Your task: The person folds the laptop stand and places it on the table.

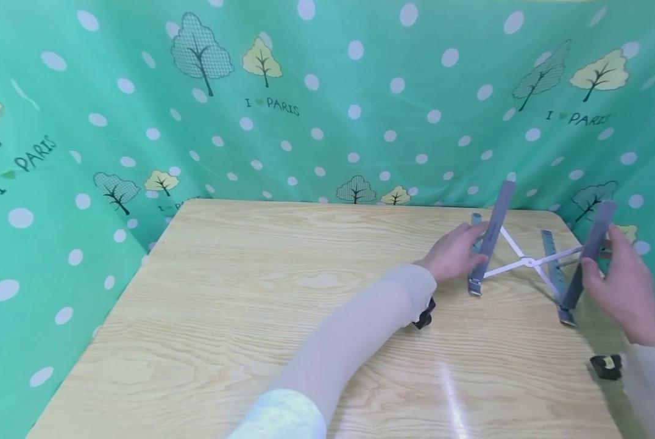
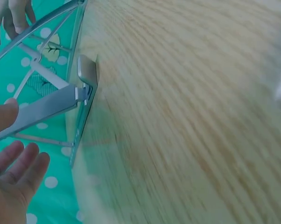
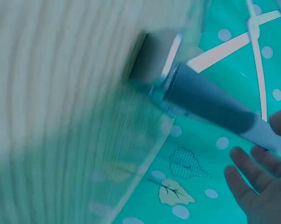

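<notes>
A grey folding laptop stand (image 1: 529, 263) stands unfolded near the far right corner of the table, its two upper bars tilted up and joined by crossed light struts. My left hand (image 1: 454, 253) holds the left bar (image 1: 496, 219), thumb on one side and fingers on the other. The left wrist view shows that thumb (image 2: 5, 115) against the bar, above the fingers. With my right hand (image 1: 623, 286) I grip the right bar (image 1: 590, 256) from its outer side. In the right wrist view, the hand (image 3: 271, 196) is partly cut off by the frame edge.
The wooden table (image 1: 250, 292) stretches left and toward me. A green dotted curtain (image 1: 327, 110) hangs behind its far edge and along the left side. Black wrist devices sit at my left cuff (image 1: 424, 314) and right cuff (image 1: 607, 367).
</notes>
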`<action>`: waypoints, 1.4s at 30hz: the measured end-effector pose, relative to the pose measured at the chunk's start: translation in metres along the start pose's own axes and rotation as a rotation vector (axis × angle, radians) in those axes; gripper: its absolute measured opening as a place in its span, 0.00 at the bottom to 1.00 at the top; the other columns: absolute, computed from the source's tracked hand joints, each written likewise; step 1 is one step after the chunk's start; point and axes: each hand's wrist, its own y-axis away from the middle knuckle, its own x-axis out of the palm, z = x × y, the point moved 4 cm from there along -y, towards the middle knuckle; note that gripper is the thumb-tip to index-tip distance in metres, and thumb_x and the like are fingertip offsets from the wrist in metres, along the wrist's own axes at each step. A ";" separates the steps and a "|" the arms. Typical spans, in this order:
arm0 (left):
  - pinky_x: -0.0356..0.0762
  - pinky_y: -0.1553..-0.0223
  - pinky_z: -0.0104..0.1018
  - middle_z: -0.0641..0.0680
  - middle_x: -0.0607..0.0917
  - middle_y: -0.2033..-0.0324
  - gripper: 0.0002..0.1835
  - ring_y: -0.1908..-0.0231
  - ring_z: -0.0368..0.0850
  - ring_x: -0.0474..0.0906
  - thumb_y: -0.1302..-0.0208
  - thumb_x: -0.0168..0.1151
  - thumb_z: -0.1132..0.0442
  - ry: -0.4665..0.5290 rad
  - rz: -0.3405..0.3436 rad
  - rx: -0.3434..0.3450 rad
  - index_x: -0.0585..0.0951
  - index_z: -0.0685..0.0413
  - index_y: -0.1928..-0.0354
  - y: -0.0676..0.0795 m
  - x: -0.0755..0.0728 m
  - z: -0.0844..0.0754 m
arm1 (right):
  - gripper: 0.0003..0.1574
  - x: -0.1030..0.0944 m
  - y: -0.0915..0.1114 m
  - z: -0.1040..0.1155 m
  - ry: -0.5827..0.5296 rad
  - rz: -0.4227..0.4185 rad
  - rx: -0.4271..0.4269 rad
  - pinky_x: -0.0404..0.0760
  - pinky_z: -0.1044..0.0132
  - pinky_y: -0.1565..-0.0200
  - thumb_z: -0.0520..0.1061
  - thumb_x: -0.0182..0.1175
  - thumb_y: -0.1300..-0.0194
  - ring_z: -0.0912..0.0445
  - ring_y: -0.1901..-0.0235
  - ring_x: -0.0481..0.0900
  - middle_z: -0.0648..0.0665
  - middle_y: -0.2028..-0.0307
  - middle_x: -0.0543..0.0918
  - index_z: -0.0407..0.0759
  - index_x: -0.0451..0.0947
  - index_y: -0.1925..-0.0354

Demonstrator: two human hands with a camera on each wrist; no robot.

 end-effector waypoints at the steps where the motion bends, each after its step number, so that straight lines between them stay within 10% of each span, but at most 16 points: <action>1: 0.70 0.54 0.18 0.41 0.73 0.45 0.41 0.53 0.29 0.71 0.38 0.63 0.50 -0.003 -0.002 -0.001 0.54 0.32 0.27 -0.001 0.001 -0.001 | 0.45 0.000 0.000 -0.001 -0.027 0.002 0.015 0.64 0.26 0.53 0.43 0.44 0.30 0.23 0.43 0.61 0.20 0.35 0.55 0.46 0.32 0.24; 20: 0.73 0.68 0.17 0.42 0.77 0.55 0.42 0.60 0.30 0.74 0.38 0.63 0.65 0.196 -0.083 -0.036 0.55 0.30 0.27 -0.011 0.004 -0.003 | 0.50 0.008 -0.002 -0.009 -0.099 0.042 0.122 0.82 0.49 0.70 0.39 0.48 0.30 0.22 0.50 0.67 0.18 0.41 0.60 0.57 0.28 0.25; 42: 0.72 0.73 0.19 0.42 0.75 0.67 0.47 0.68 0.31 0.73 0.43 0.62 0.75 0.265 -0.110 -0.055 0.54 0.33 0.27 -0.016 0.011 -0.007 | 0.51 0.005 0.005 -0.009 -0.025 0.049 0.106 0.74 0.72 0.81 0.39 0.50 0.30 0.27 0.54 0.71 0.26 0.56 0.68 0.54 0.28 0.25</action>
